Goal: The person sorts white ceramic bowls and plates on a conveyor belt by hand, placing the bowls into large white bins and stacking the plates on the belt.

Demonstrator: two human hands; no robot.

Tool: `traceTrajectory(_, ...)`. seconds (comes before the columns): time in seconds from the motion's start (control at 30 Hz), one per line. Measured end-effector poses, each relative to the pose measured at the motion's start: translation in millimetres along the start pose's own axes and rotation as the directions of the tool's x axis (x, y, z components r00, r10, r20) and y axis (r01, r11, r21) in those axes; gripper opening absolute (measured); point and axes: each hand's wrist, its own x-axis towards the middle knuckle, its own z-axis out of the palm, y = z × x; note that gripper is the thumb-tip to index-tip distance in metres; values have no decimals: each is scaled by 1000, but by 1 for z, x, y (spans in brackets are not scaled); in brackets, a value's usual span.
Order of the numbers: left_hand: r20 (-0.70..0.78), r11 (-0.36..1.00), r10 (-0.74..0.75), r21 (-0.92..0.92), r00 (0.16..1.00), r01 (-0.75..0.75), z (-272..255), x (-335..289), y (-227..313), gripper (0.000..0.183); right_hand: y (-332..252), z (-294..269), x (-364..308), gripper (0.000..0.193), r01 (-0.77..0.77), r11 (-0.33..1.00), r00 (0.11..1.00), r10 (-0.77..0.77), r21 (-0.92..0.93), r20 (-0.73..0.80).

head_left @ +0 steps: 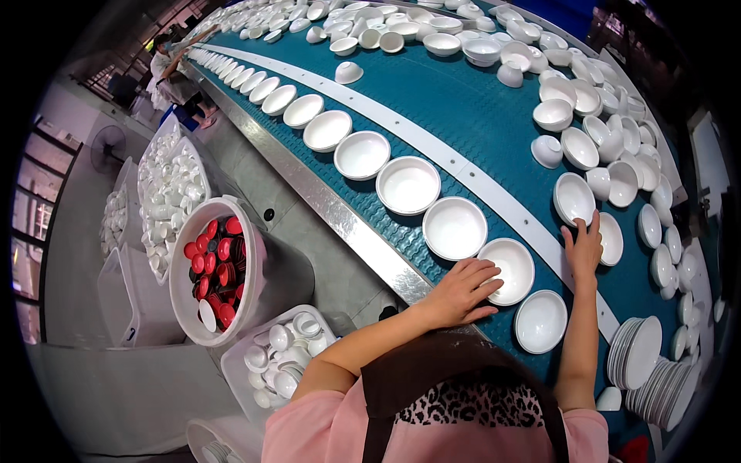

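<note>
White bowls stand in a long curved row along the near edge of a green conveyor belt (494, 177). My left hand (461, 295) is open, fingers stretched out, with its fingertips at the near-left rim of one row bowl (515, 266). Another upright bowl (541, 322) stands just right of it, at the near end of the row. Across the white divider strip (509, 210), my right hand (584, 245) reaches out with fingers apart. Its fingertips meet the lower rim of a tilted bowl (573, 197). Right beside that hand lies another bowl (611, 239).
Loose white bowls (554, 114) crowd the belt's far side. Stacked white plates (634, 353) stand at the right. On the left are a bucket (266, 270) of red and black pieces, a bin (239, 363) of white cups and larger tubs. Another person (171, 69) stands far left.
</note>
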Motion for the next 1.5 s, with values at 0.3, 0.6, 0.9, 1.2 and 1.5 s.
traceTrajectory(0.3,95,992,81,86,992,-89,39,11,35,44,47,-54,-124,40,0,999,1000,1,44,-30)
traceTrajectory(0.6,293,989,7,141,956,-50,81,3,65,29,65,-145,-265,43,-127,944,991,130,304,10)
traceTrajectory(0.9,112,997,32,67,993,-39,111,6,95,40,241,-136,-332,41,-645,748,721,664,157,-198)
traceTrajectory(1.2,35,1000,13,-13,999,-12,155,20,120,37,229,-76,-211,41,-260,820,891,407,509,-201)
traceTrajectory(1.5,-23,999,7,48,1000,-6,187,17,144,33,226,-23,28,54,-197,962,969,220,190,-108)
